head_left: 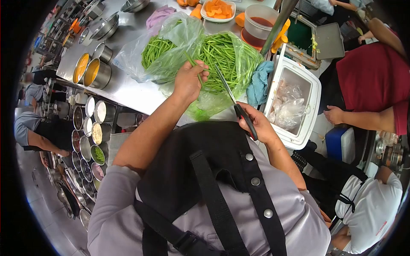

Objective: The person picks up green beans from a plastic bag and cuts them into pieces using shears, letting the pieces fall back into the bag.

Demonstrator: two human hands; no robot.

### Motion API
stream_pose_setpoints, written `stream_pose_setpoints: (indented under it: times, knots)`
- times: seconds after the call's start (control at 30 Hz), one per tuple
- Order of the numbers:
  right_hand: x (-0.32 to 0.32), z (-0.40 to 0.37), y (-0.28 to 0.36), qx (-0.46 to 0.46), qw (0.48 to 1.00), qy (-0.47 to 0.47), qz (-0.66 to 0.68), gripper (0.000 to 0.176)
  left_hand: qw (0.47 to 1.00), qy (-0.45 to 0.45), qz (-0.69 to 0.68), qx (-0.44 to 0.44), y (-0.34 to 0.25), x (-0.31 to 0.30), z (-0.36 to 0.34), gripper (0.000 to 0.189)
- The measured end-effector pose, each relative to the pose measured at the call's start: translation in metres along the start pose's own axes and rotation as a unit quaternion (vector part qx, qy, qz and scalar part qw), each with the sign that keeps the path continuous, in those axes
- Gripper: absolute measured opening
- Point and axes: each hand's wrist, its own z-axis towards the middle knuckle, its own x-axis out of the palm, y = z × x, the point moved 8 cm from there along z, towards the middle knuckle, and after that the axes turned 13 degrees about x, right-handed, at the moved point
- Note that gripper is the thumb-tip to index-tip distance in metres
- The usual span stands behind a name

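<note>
Between the fingers of my left hand [190, 80] are green beans [191, 59], pinched over the pile. My right hand [259, 123] is closed around the black-and-red handles of a pair of scissors [244, 117]. The long metal blades point up and away, over the beans and to the right of my left hand. A heap of long green beans [220, 53] lies in an open clear plastic bag [245, 57] in front of me. More beans show through another clear bag [183, 32] on the left.
Metal pots with orange contents [97, 74] stand at the left of the steel table [128, 91]. On the right are a teal cloth [257, 87], a white cooler [314, 91] holding plastic bags and a tub of red liquid [258, 23]. Several people stand on both sides.
</note>
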Motion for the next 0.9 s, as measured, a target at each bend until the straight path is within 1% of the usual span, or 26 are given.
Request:
stream_pose_setpoints:
  times: [0.03, 0.1, 0.13, 0.2, 0.23, 0.3, 0.33, 0.37, 0.4, 0.43, 0.5, 0.57, 0.63, 0.67, 0.7, 0.73, 0.77, 0.8, 0.83, 0.87, 0.9]
  knots:
    - [0.0, 0.003, -0.001, 0.0, 1.0, 0.001, 0.0, 0.061, 1.0, -0.001, 0.0, 0.0, 0.0, -0.001, 0.0, 0.01]
    - [-0.004, 0.009, -0.013, 0.038, 0.999, -0.016, -0.014, 0.056, 1.0, 0.009, -0.011, -0.002, 0.001, -0.002, 0.002, 0.009]
    - [-0.004, 0.011, -0.017, 0.038, 0.999, -0.016, -0.014, 0.056, 1.0, 0.009, -0.011, -0.001, 0.001, -0.004, 0.004, 0.009]
    - [-0.01, 0.008, -0.022, 0.01, 0.998, -0.057, -0.009, 0.054, 0.998, -0.019, 0.059, 0.025, -0.003, -0.021, 0.01, 0.008]
    - [-0.012, 0.006, -0.023, 0.008, 0.998, -0.057, -0.011, 0.054, 0.998, -0.018, 0.058, 0.027, 0.004, -0.031, 0.013, 0.008]
    - [-0.019, -0.002, -0.031, 0.057, 0.996, -0.064, 0.004, 0.056, 0.976, 0.047, 0.214, 0.01, 0.018, -0.039, 0.019, 0.009]
    - [-0.024, -0.005, -0.039, 0.083, 0.993, -0.087, 0.004, 0.056, 0.938, 0.074, 0.338, 0.015, 0.016, -0.031, 0.018, 0.012]
    - [-0.027, -0.011, -0.042, 0.098, 0.991, -0.088, 0.012, 0.056, 0.886, 0.098, 0.452, 0.028, 0.014, -0.021, 0.012, 0.016]
    - [-0.029, -0.009, -0.047, 0.08, 0.993, -0.079, 0.028, 0.055, 0.806, 0.16, 0.553, 0.137, 0.018, -0.015, 0.016, 0.017]
    - [-0.029, -0.006, -0.054, 0.066, 0.995, -0.067, 0.045, 0.055, 0.701, 0.21, 0.637, 0.24, 0.027, -0.011, 0.016, 0.02]
    - [-0.028, -0.007, -0.049, 0.044, 0.997, -0.056, 0.022, 0.054, 0.701, 0.222, 0.63, 0.25, 0.021, -0.003, 0.012, 0.021]
    - [-0.031, -0.01, -0.047, 0.045, 0.997, -0.066, 0.023, 0.056, 0.7, 0.23, 0.628, 0.25, 0.014, 0.005, 0.017, 0.022]
    - [-0.025, -0.017, -0.04, 0.061, 0.995, -0.055, 0.062, 0.057, 0.813, 0.153, 0.523, 0.206, -0.004, -0.001, 0.021, 0.021]
    - [-0.025, -0.019, -0.037, 0.068, 0.995, -0.053, 0.057, 0.06, 0.813, 0.153, 0.526, 0.2, -0.011, 0.001, 0.021, 0.021]
    - [-0.025, -0.021, -0.035, 0.079, 0.994, -0.062, 0.042, 0.06, 0.88, 0.136, 0.441, 0.11, -0.011, 0.002, 0.022, 0.02]
    - [-0.024, -0.023, -0.028, 0.068, 0.995, -0.07, 0.015, 0.061, 0.931, 0.108, 0.349, 0.019, -0.011, -0.001, 0.019, 0.018]
    - [-0.023, -0.023, -0.025, 0.055, 0.996, -0.074, -0.009, 0.061, 0.93, 0.091, 0.357, 0.012, -0.02, -0.001, 0.014, 0.018]
    - [-0.026, -0.02, -0.032, 0.021, 0.998, -0.063, 0.006, 0.064, 0.947, 0.121, 0.297, -0.005, -0.022, 0.01, 0.007, 0.017]
    - [-0.02, -0.021, -0.018, -0.019, 0.998, -0.054, 0.019, 0.071, 0.96, 0.152, 0.233, -0.018, -0.025, 0.018, 0.002, 0.015]
    - [-0.015, -0.022, -0.006, -0.024, 0.998, -0.047, 0.018, 0.079, 0.96, 0.141, 0.24, -0.022, -0.031, 0.015, 0.0, 0.015]
    - [-0.012, -0.024, 0.004, -0.028, 0.998, -0.047, 0.017, 0.089, 0.959, 0.162, 0.232, -0.03, -0.031, 0.02, -0.003, 0.016]
